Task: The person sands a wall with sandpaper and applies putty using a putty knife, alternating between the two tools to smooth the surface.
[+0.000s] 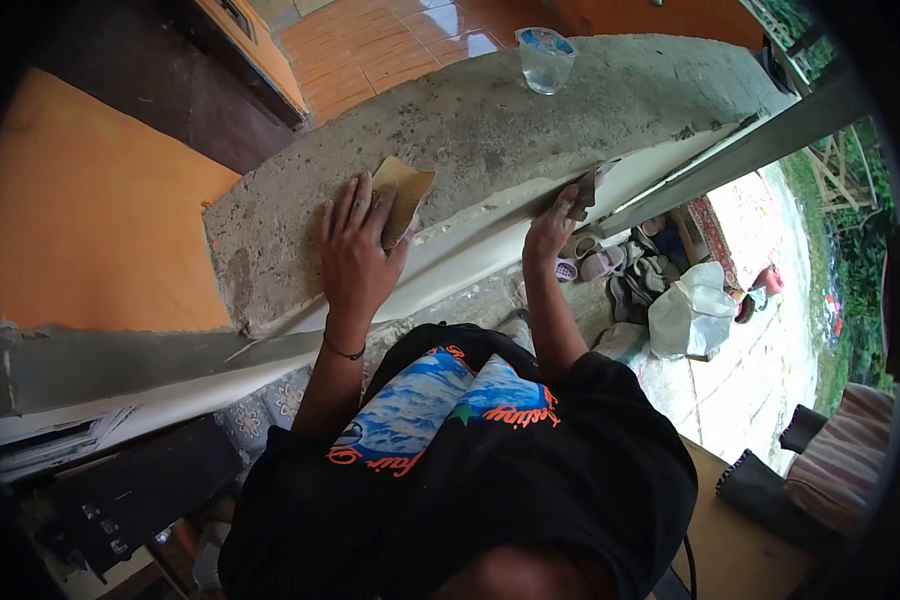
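Note:
My left hand point(358, 250) lies on the rough concrete top of a low wall point(300, 195), its fingers stretched forward. A tan, curled sheet of sandpaper point(408, 195) is caught between its thumb and fingers, resting on the concrete near the edge. My right hand point(555, 225) is at the wall's outer side, just below the chipped rim. Its fingers are closed on a small dark brownish piece of sandpaper point(588, 188), held against the white side face. Part of that piece is hidden by the fingers.
A clear plastic cup point(546, 62) of water stands on the wall's far side. A grey metal post point(730, 150) slants past on the right. Several shoes point(620, 270) and a white sack point(692, 310) lie on the ground below. An orange wall point(110, 215) adjoins at left.

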{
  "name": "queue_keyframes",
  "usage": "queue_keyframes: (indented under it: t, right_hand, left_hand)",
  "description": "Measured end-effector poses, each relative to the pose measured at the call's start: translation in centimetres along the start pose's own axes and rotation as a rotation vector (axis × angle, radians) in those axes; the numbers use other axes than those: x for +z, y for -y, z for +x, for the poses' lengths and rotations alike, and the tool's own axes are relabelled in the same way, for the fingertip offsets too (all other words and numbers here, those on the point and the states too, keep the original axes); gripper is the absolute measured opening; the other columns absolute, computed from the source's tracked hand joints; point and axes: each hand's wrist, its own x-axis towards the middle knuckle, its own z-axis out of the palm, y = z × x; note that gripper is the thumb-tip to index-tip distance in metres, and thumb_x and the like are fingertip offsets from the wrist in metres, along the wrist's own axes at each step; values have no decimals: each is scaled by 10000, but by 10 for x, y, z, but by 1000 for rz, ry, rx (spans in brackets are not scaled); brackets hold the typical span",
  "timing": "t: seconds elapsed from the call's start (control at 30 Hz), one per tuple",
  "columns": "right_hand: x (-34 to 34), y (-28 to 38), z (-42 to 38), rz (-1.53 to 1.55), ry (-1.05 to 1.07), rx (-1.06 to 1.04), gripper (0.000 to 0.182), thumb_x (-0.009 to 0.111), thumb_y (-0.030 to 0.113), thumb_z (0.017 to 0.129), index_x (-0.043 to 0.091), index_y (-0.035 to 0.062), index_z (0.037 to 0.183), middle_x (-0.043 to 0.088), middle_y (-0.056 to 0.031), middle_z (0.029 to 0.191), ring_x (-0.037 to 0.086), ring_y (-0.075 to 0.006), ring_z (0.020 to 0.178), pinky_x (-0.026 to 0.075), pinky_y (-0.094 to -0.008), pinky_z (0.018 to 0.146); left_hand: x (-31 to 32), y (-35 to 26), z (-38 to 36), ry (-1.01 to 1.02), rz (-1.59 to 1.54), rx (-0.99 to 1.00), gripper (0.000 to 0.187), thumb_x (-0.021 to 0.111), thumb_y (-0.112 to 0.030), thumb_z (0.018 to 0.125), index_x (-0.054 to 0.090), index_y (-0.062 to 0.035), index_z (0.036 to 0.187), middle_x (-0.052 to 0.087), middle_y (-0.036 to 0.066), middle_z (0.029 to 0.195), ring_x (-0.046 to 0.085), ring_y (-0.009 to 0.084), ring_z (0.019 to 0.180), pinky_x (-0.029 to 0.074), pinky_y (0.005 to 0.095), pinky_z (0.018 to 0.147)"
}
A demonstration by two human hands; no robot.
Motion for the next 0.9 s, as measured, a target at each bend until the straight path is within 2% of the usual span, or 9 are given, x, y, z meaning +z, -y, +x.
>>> queue_keyframes:
  t: [0.03, 0.13, 0.27, 0.4, 0.53, 0.6, 0.67, 0.87, 0.9]
  right_hand:
    - [-6, 3, 26, 12, -63, -14, 549, 426, 339, 960, 299, -40, 1337, 369, -147, 1347, 373, -228, 1182, 256, -328, 1025]
    - [-35, 5, 100, 11, -179, 156, 642, 441, 443, 932, 299, -23, 1350, 363, -143, 1353, 377, -223, 1187, 278, -312, 1014]
    - [-81, -13, 188, -74, -209, 388, 739, 362, 543, 920, 288, -50, 1356, 372, -153, 1357, 391, -240, 1197, 274, -303, 1021]
    - [-108, -21, 239, -32, -209, 385, 738, 322, 536, 927, 281, -67, 1352, 334, -181, 1384, 382, -272, 1216, 259, -327, 1043]
    - [-88, 1, 208, -80, -210, 448, 748, 332, 539, 924, 270, -68, 1357, 326, -197, 1387, 385, -277, 1217, 281, -334, 1032]
    - [-64, 14, 165, -143, -164, 357, 756, 343, 543, 921, 272, -71, 1356, 337, -198, 1381, 399, -282, 1205, 298, -337, 1019]
    - [-47, 9, 126, -120, -168, 335, 716, 333, 523, 934, 296, -58, 1350, 407, -187, 1322, 422, -263, 1163, 300, -319, 1004]
    - [19, 22, -22, -184, -27, 70, 645, 398, 430, 948, 266, -44, 1366, 381, -172, 1344, 381, -242, 1194, 267, -328, 1028]
    - [31, 29, -49, -157, 28, 79, 629, 392, 397, 955, 244, -51, 1370, 312, -200, 1388, 306, -269, 1264, 229, -343, 1050]
  left_hand:
    - [0, -2, 2, -4, 17, -28, 479, 505, -414, 874, 539, -105, 1238, 428, 138, 1351, 375, 292, 1266, 252, 436, 1056]
    - [2, -5, 7, -18, 26, -93, 469, 498, -408, 881, 544, -103, 1234, 439, 124, 1346, 388, 290, 1258, 266, 420, 1052]
    - [8, -3, 7, -42, 30, -119, 432, 526, -354, 863, 555, -115, 1222, 448, 140, 1334, 414, 299, 1236, 292, 420, 1034]
    - [7, -5, 8, -89, 32, -95, 399, 496, -338, 886, 564, -116, 1211, 482, 153, 1298, 437, 308, 1213, 300, 419, 1026]
    - [9, -3, 5, -111, 24, -88, 380, 471, -311, 901, 540, -152, 1239, 493, 174, 1278, 449, 310, 1202, 308, 438, 1013]
    - [7, -2, 4, -107, -1, -79, 377, 462, -306, 906, 527, -168, 1251, 487, 191, 1278, 437, 313, 1213, 299, 450, 1015]
    - [3, 3, 1, -61, 42, -4, 409, 450, -328, 921, 534, -64, 1224, 458, 150, 1322, 407, 295, 1245, 288, 424, 1035]
    - [-8, 38, -19, -16, -135, 167, 383, 498, -270, 886, 518, -172, 1255, 436, 202, 1321, 393, 316, 1251, 262, 440, 1038]
    - [-9, 40, -23, -27, -95, 203, 392, 504, -268, 880, 511, -174, 1260, 437, 202, 1320, 394, 317, 1249, 261, 439, 1040]
